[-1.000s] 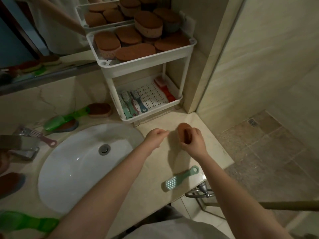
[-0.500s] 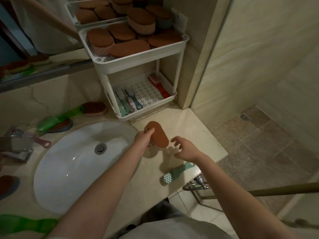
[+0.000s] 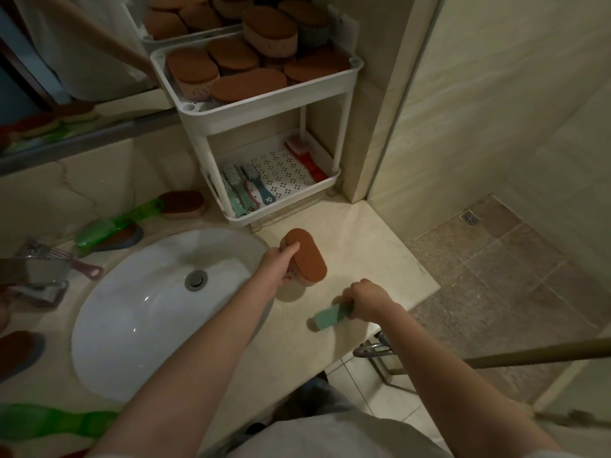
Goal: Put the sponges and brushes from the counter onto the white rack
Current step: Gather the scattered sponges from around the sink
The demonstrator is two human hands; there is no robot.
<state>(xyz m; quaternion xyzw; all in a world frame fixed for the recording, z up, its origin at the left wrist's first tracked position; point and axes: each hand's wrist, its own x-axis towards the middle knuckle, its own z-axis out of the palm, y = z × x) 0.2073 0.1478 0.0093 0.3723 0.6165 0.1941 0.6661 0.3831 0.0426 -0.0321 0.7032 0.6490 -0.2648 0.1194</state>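
My left hand grips a brown-topped oval sponge, held tilted above the counter right of the sink. My right hand is closed around the handle of a teal brush, whose head points left just above the counter. The white rack stands at the back against the wall. Its top tier is filled with several brown sponges. Its lower tier holds several small brushes on the left and a red brush on the right.
A white sink fills the counter's left. Behind it lie another brown sponge, a green brush and a fork-like tool. A second green brush lies bottom left. The counter edge drops to a tiled floor on the right.
The sponge passed from my right hand to my left. My right hand then dropped toward me and closed on the teal brush, which has lifted and turned.
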